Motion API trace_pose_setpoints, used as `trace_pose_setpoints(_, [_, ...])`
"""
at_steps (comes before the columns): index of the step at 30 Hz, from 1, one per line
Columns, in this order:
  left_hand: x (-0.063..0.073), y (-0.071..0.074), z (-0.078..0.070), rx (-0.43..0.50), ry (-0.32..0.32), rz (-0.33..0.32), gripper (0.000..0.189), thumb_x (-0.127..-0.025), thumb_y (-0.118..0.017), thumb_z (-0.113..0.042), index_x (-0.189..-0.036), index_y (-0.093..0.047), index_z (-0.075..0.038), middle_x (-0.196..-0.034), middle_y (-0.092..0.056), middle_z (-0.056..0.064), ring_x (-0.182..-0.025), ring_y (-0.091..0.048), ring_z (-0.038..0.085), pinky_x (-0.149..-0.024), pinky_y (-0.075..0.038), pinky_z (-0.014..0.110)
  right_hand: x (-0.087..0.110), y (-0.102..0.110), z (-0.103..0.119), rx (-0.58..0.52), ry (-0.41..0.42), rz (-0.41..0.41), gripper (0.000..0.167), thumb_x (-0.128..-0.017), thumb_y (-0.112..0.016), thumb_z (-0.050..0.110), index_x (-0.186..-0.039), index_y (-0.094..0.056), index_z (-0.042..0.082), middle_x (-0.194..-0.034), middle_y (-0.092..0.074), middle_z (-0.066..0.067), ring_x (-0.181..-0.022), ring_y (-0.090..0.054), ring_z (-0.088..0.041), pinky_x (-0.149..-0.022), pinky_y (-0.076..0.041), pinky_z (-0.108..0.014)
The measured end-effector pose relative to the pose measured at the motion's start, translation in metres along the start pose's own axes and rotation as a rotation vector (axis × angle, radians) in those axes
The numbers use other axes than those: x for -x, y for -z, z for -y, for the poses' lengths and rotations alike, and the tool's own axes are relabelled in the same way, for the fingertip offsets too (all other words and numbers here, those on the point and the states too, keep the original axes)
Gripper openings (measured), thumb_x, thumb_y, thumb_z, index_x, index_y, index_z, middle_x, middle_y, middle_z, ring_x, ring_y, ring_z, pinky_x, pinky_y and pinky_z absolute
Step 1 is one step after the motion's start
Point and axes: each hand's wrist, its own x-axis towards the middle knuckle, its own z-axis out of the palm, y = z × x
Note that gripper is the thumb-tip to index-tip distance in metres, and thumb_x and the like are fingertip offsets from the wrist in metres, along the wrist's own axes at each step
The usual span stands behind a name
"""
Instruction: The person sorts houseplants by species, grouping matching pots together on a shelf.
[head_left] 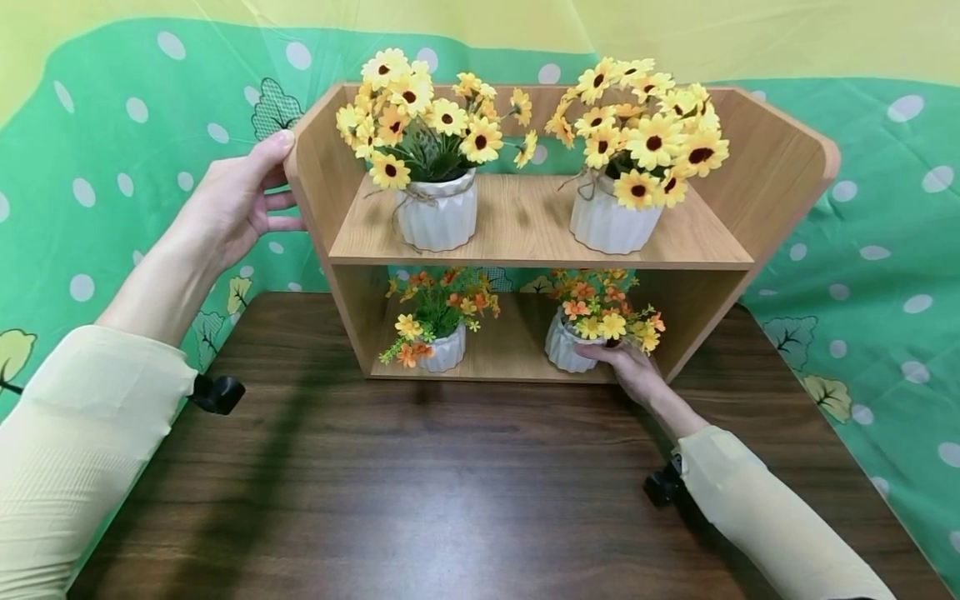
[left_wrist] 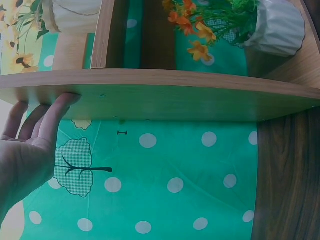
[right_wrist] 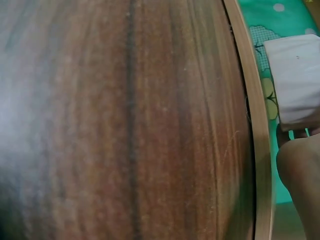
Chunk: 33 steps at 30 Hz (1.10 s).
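A two-tier wooden shelf (head_left: 540, 212) stands on a dark table. My left hand (head_left: 236, 196) touches the outside of its left side panel near the top; in the left wrist view its fingers (left_wrist: 59, 112) reach out fairly straight against the panel. On the lower tier, at the right, my right hand (head_left: 630, 362) holds a white ribbed pot (head_left: 564, 343) of orange and yellow flowers, thumb across its front. The right wrist view shows this pot (right_wrist: 295, 80) just beyond the hand (right_wrist: 302, 165), whose other fingers are mostly hidden.
Two white pots of yellow daisies, one left (head_left: 438, 217) and one right (head_left: 615, 221), stand on the upper tier. Another pot of orange flowers (head_left: 446, 348) sits lower left. Dark wood table (head_left: 450, 500) lies in front; a green dotted cloth (head_left: 885, 250) hangs behind.
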Motion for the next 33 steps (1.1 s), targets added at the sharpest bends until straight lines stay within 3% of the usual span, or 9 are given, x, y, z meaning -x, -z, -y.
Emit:
trace_pose_setpoints(11, [-0.001, 0.000, -0.001, 0.004, 0.012, -0.012, 0.060, -0.092, -0.076, -0.042, -0.145, -0.059, -0.020, -0.156, -0.050, 0.009, -0.114, -0.072, 0.021, -0.071, -0.066, 0.036, -0.001, 0.001, -0.006, -0.023, 0.004, 0.003, 0.016, -0.102, -0.064, 0.032, -0.113, -0.076, 0.034, -0.114, -0.066, 0.030, -0.112, -0.056, 0.011, -0.131, -0.009, -0.059])
trace_pose_setpoints(15, [-0.001, 0.000, -0.001, -0.003, 0.016, -0.014, 0.062, -0.092, -0.076, -0.043, -0.147, -0.057, -0.021, -0.158, -0.048, 0.008, -0.119, -0.069, 0.022, -0.071, -0.066, 0.036, -0.003, 0.000, -0.008, -0.027, 0.025, 0.026, 0.017, -0.103, -0.062, 0.030, -0.115, -0.075, 0.034, -0.118, -0.065, 0.028, -0.114, -0.055, 0.012, -0.131, -0.009, -0.059])
trace_pose_setpoints(19, [-0.002, 0.000, -0.001, 0.007, 0.016, -0.009, 0.064, -0.092, -0.076, -0.043, -0.148, -0.055, -0.019, -0.157, -0.048, 0.009, -0.113, -0.071, 0.021, -0.071, -0.066, 0.036, -0.005, 0.000, -0.010, -0.019, 0.055, 0.045, 0.020, -0.104, -0.061, 0.028, -0.121, -0.072, 0.030, -0.121, -0.065, 0.026, -0.114, -0.058, 0.011, -0.130, -0.015, -0.058])
trace_pose_setpoints(21, [-0.002, 0.000, 0.000, 0.012, 0.014, -0.007, 0.064, -0.092, -0.076, -0.042, -0.148, -0.055, -0.019, -0.157, -0.048, 0.010, -0.110, -0.072, 0.020, -0.071, -0.066, 0.037, -0.005, 0.000, -0.010, -0.014, 0.064, 0.041, 0.020, -0.105, -0.061, 0.028, -0.122, -0.071, 0.030, -0.121, -0.065, 0.025, -0.115, -0.059, 0.011, -0.129, -0.026, -0.048])
trace_pose_setpoints(24, [-0.002, 0.000, 0.000, 0.018, 0.010, -0.002, 0.063, -0.093, -0.076, -0.042, -0.147, -0.056, -0.018, -0.156, -0.048, 0.011, -0.106, -0.074, 0.019, -0.071, -0.066, 0.037, -0.006, 0.000, -0.011, -0.008, 0.076, 0.022, 0.022, -0.104, -0.062, 0.026, -0.124, -0.071, 0.027, -0.122, -0.065, 0.024, -0.116, -0.059, 0.008, -0.117, -0.040, -0.026])
trace_pose_setpoints(27, [-0.002, -0.001, 0.000, 0.025, 0.008, 0.003, 0.062, -0.093, -0.076, -0.041, -0.147, -0.056, -0.018, -0.156, -0.047, 0.013, -0.104, -0.075, 0.019, -0.070, -0.066, 0.037, -0.007, 0.000, -0.012, 0.008, 0.078, 0.006, 0.025, -0.103, -0.064, 0.026, -0.128, -0.067, 0.025, -0.126, -0.063, 0.020, -0.119, -0.058, 0.007, -0.106, -0.043, -0.015])
trace_pose_setpoints(29, [-0.002, -0.001, 0.000, 0.022, 0.008, 0.002, 0.062, -0.093, -0.076, -0.041, -0.147, -0.057, -0.018, -0.156, -0.047, 0.012, -0.104, -0.075, 0.018, -0.070, -0.066, 0.037, -0.007, 0.000, -0.012, 0.028, 0.059, 0.004, 0.032, -0.103, -0.063, 0.027, -0.135, -0.064, 0.021, -0.137, -0.063, 0.011, -0.124, -0.057, 0.003, -0.112, -0.043, -0.021])
trace_pose_setpoints(33, [-0.002, 0.000, 0.000, 0.015, 0.018, -0.010, 0.062, -0.092, -0.077, -0.042, -0.146, -0.057, -0.020, -0.156, -0.049, 0.009, -0.107, -0.074, 0.018, -0.070, -0.066, 0.037, -0.006, 0.001, -0.012, 0.058, -0.005, 0.052, 0.054, -0.105, -0.059, 0.031, -0.150, -0.049, 0.002, -0.159, -0.046, -0.015, -0.147, -0.045, -0.025, -0.130, -0.025, -0.049])
